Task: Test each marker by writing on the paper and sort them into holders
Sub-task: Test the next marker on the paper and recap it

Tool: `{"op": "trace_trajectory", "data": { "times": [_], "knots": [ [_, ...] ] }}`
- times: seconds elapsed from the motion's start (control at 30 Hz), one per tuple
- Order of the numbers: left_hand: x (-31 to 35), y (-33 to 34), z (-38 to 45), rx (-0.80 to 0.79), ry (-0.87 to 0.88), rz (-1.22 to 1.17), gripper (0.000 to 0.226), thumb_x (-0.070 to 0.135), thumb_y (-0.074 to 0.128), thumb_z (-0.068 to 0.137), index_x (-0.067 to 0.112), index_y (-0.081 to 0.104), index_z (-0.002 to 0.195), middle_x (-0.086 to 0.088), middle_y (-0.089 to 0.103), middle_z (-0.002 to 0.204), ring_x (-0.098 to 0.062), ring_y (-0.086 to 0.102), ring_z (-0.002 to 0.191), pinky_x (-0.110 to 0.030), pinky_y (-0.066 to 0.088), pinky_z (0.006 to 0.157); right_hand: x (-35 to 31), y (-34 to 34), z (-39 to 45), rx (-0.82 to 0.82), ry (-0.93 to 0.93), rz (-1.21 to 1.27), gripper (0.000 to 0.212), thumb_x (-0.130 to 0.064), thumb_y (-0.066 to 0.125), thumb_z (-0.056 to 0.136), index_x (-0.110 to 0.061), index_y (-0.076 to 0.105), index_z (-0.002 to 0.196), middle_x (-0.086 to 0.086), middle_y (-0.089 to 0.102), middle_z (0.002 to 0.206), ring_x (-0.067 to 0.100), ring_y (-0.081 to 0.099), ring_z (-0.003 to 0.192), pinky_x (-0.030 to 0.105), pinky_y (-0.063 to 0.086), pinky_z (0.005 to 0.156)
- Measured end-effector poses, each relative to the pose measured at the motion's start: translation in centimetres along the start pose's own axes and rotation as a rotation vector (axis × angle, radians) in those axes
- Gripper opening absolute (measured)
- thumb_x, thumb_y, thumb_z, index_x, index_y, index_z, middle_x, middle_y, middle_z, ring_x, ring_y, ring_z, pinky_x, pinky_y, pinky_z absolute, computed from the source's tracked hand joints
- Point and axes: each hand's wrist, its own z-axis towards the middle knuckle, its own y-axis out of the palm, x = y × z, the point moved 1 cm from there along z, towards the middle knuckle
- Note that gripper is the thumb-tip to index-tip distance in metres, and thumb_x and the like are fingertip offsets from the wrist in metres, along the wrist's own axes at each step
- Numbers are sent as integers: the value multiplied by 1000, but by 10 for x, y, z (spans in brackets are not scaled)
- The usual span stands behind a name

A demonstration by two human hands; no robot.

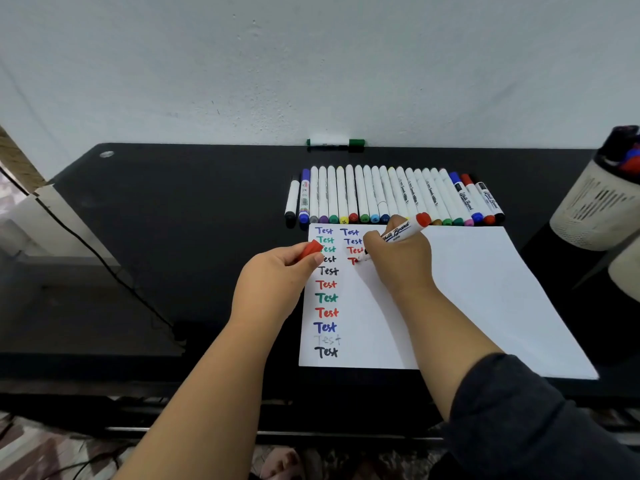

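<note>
Red-ended whiteboard marker [401, 232] is writing a fourth red word on the white paper sheet [467, 289], gripped pen-fashion in the right hand [398, 258]; its tip is probably touching, though fingers are hiding it. Left hand [277, 275] is pinching the red cap [310, 250], keeping it ready beside the black bench [173, 220].

A sheet of paper [467, 289] lies on the desk [173, 220], with a row of markers [391, 197] side by side just behind its far edge. Farther back, a single marker [335, 142] lies crosswise against the wall [311, 64]. A holder [599, 202] with markers in it stands at the desk's right end, to the right of the row.
</note>
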Motion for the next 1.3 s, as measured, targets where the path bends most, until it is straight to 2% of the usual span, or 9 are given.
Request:
{"op": "trace_trajectory", "data": {
  "times": [0.1, 0.33, 0.47, 0.57, 0.73, 0.87, 1.13, 1.23, 1.3],
  "knots": [
    [0, 1, -1, -10, -3, -2, 37, 41, 59, 89, 35, 58, 125, 17, 61, 116, 6, 46, 73, -14, 34, 57, -1, 0, 0, 18, -7, -5, 34, -7, 54, 81, -17, 29, 60, -2, 34, 55, 12, 31, 51, 23, 26, 50],
    [-1, 1, 0, -16, -6, -7, 37, 41, 59, 88, 35, 58, 125, 16, 62, 116, 6, 47, 73, -15, 36, 58, -1, 0, -2, 35, -12, 2, 35, -7, 54, 82, -17, 29, 60, -2, 34, 55, 11, 31, 51, 22, 27, 50],
    [-2, 2, 2, -20, -1, 2, 37, 42, 59, 88, 35, 58, 125, 15, 62, 118, 3, 48, 77, -16, 40, 63, -1, -1, -2, 51, -24, -10, 35, -7, 54, 82, -17, 29, 60, -3, 33, 55, 11, 31, 50, 22, 27, 49],
    [-3, 2, 2, -22, -4, -1, 37, 42, 60, 88, 35, 59, 124, 16, 62, 116, 2, 50, 80, -18, 43, 67, -1, -1, -3, 44, -31, -10, 36, -6, 53, 82, -17, 28, 60, -3, 32, 55, 10, 30, 49, 16, 25, 45],
    [-3, 1, 2, -16, -8, -15, 36, 41, 60, 88, 35, 59, 123, 24, 60, 97, 5, 50, 76, -16, 40, 60, -1, -2, -3, 68, -6, 5, 35, -8, 54, 83, -18, 29, 61, -4, 33, 56, 8, 31, 48, 14, 25, 42],
    [-3, 2, 2, -22, -4, 4, 37, 41, 60, 88, 35, 58, 125, 18, 62, 113, 6, 48, 73, -16, 38, 59, -2, -3, -3, 88, -7, -2, 34, -8, 53, 85, -18, 31, 62, -4, 36, 56, 7, 35, 49, 14, 29, 43],
    [-2, 2, 2, -44, 10, 53, 40, 43, 58, 88, 36, 56, 127, 15, 61, 120, 1, 47, 80, -17, 38, 63, -3, -3, -3, 66, 31, 20, 33, -7, 53, 83, -17, 30, 62, -4, 35, 56, 9, 33, 48, 18, 30, 46],
    [0, 1, -1, -74, 0, 65, 40, 42, 58, 89, 36, 55, 128, 14, 61, 118, 2, 50, 78, -17, 38, 60, -6, -7, -4, 77, 75, 137, 34, -5, 53, 84, -17, 31, 61, -5, 37, 52, 4, 37, 41, 10, 28, 37],
    [1, 0, -3, -97, -7, 46, 39, 41, 60, 88, 36, 56, 126, 15, 61, 112, 3, 48, 74, -16, 36, 57, -9, -10, -3, 79, 136, 267, 35, -5, 54, 84, -17, 33, 59, -9, 38, 44, 3, 36, 35, 13, 28, 35]
  ]
}}
